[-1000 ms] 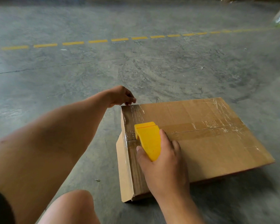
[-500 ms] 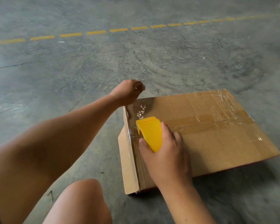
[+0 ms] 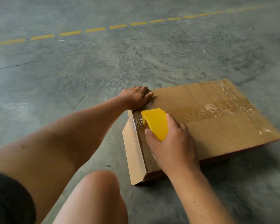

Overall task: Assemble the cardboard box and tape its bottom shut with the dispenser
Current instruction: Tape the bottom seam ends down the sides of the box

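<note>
Box (image 3: 217, 120): laid on the concrete floor (image 3: 87, 70), taped bottom face up; a side flap (image 3: 133, 152) is splayed out at the near-left edge.
Seam: centre seam (image 3: 217, 109) is seen covered by clear tape, wrinkled in patches toward the far end.
Dispenser (image 3: 155, 122): yellow, set on the box's left end where the seam meets the edge.
Right hand (image 3: 173, 147): closed around the dispenser, thumb along its near side.
Left hand (image 3: 137, 97): laid flat and open on the box's far-left corner, nothing gripped.
Risk, cut: tape may be torn ragged or left uncut if the blade is lifted without a sharp tilt.
Risk, shift: the box may be slid on the smooth floor if the left hand's pressure is eased.
Risk, bond: tape over the edge may be left loose, since the splayed flap gives poor backing.
</note>
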